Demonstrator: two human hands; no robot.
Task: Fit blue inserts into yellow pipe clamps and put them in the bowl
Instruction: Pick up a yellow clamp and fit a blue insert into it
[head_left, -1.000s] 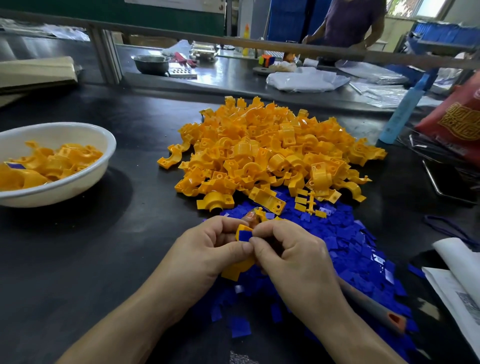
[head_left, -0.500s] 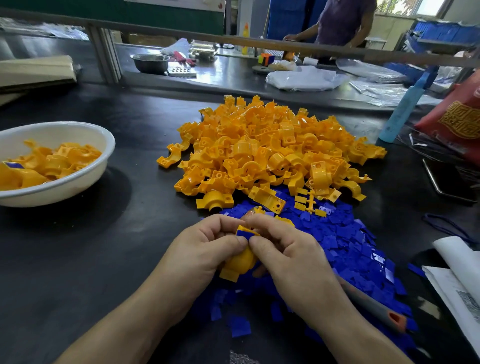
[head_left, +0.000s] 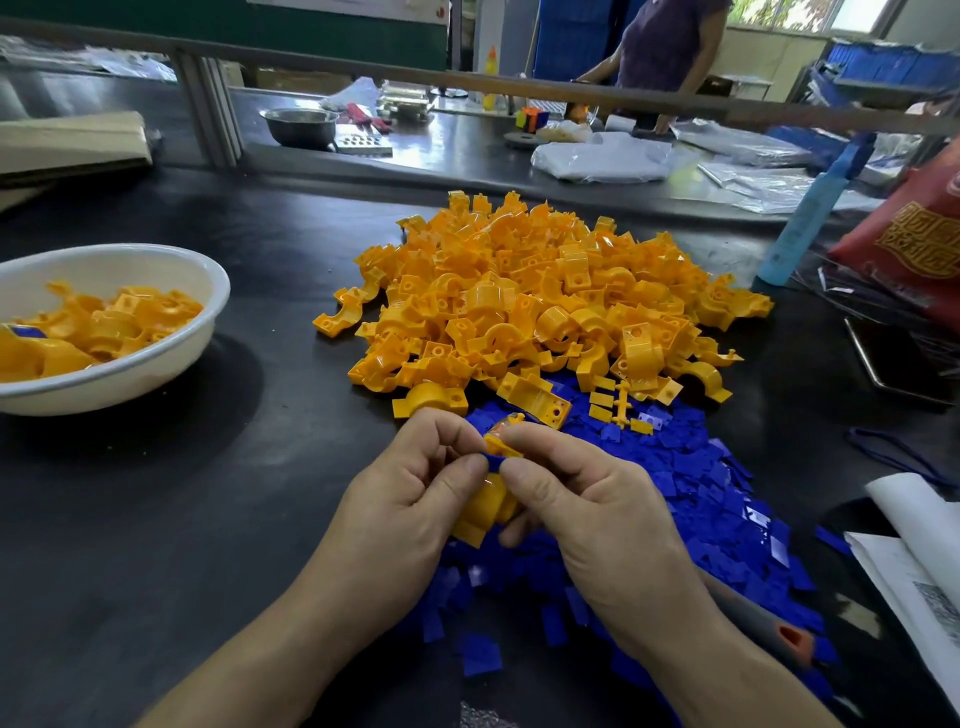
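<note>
Yellow clamp (head_left: 485, 512) and blue insert (head_left: 493, 461) pinched between both hands (head_left: 410, 499) (head_left: 597, 514)

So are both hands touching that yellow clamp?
Touching. The head view shows left hand and right hand both gripping the yellow clamp, thumbs on its blue insert.

Just one wide-angle view, worn on the head, aimed forward and down, worktop (head_left: 171, 519) seen from close up.
</note>
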